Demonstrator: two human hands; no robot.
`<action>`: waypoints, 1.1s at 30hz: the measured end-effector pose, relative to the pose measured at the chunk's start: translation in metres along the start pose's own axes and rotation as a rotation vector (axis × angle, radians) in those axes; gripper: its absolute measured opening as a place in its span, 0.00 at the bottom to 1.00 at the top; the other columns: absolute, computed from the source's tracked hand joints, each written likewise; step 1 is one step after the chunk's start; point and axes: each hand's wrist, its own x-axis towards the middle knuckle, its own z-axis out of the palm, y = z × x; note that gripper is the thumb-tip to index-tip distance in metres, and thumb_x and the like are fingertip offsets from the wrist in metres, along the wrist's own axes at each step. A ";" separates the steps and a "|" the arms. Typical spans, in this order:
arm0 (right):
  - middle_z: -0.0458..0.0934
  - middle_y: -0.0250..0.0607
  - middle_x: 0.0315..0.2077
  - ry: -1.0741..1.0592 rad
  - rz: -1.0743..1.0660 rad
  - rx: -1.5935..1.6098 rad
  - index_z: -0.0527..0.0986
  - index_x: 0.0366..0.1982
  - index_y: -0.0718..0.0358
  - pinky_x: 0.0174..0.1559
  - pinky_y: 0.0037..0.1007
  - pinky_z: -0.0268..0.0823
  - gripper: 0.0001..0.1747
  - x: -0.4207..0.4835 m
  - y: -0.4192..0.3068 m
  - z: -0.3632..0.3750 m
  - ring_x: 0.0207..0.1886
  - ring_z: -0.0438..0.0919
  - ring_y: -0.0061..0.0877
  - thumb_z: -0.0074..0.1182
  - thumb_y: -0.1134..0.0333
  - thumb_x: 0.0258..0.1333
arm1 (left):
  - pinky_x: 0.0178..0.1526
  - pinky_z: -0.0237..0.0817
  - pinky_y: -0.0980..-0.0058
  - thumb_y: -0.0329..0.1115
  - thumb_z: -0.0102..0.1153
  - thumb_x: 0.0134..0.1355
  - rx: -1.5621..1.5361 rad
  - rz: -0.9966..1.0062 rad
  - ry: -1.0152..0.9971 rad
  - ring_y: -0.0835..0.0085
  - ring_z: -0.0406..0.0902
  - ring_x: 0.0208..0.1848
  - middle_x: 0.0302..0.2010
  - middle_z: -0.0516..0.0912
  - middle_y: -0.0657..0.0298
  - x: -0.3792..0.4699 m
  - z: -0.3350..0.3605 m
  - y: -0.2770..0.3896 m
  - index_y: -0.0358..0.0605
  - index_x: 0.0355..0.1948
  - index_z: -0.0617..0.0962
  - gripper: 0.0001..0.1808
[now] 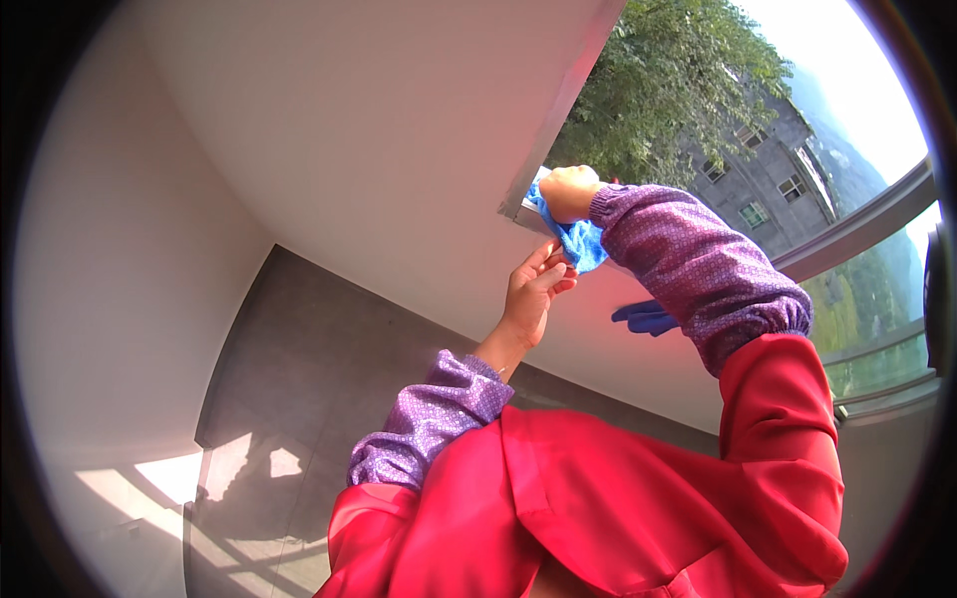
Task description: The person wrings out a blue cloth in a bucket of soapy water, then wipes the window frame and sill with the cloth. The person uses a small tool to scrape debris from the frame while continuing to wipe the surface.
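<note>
My right hand [572, 192] is closed on a blue cloth [584, 243] at the lower corner of the window frame [532, 217]. Part of the cloth sticks out to the left of the fist, and the rest hangs below it. My left hand [534, 288] is just below, its bent fingertips at the cloth's lower edge. Whether those fingers pinch the cloth or only touch it is not clear. Patterned purple sleeve covers are on both forearms. A darker blue item [646, 318], apparently cloth, shows beyond the right forearm, partly hidden by it.
A pale wall [359, 149] runs beside the window and meets a grey tiled floor [321, 359]. Window rails [860, 224] and more glass stand at the right. Through the window are a tree and a grey building. Sunlight and shadows fall across the lower left.
</note>
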 end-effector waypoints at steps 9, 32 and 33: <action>0.87 0.49 0.38 -0.096 0.068 -0.080 0.86 0.38 0.62 0.44 0.38 0.78 0.13 -0.031 0.020 0.029 0.43 0.87 0.39 0.59 0.64 0.52 | 0.52 0.71 0.77 0.28 0.61 0.66 0.096 -0.103 -0.080 0.79 0.78 0.45 0.50 0.82 0.63 0.014 0.001 -0.004 0.35 0.62 0.72 0.24; 0.87 0.45 0.41 -0.112 0.023 -0.021 0.85 0.41 0.58 0.46 0.39 0.76 0.14 -0.028 0.036 0.030 0.47 0.86 0.38 0.55 0.61 0.57 | 0.49 0.71 0.77 0.21 0.57 0.64 0.148 -0.059 -0.096 0.79 0.77 0.42 0.45 0.82 0.64 0.015 0.013 -0.013 0.35 0.66 0.72 0.27; 0.87 0.45 0.42 -0.164 0.060 -0.040 0.85 0.42 0.58 0.47 0.39 0.76 0.15 -0.039 0.044 0.037 0.47 0.86 0.38 0.55 0.60 0.57 | 0.49 0.71 0.77 0.21 0.57 0.64 0.177 -0.089 -0.127 0.79 0.77 0.42 0.45 0.82 0.64 0.017 0.019 -0.018 0.34 0.65 0.72 0.27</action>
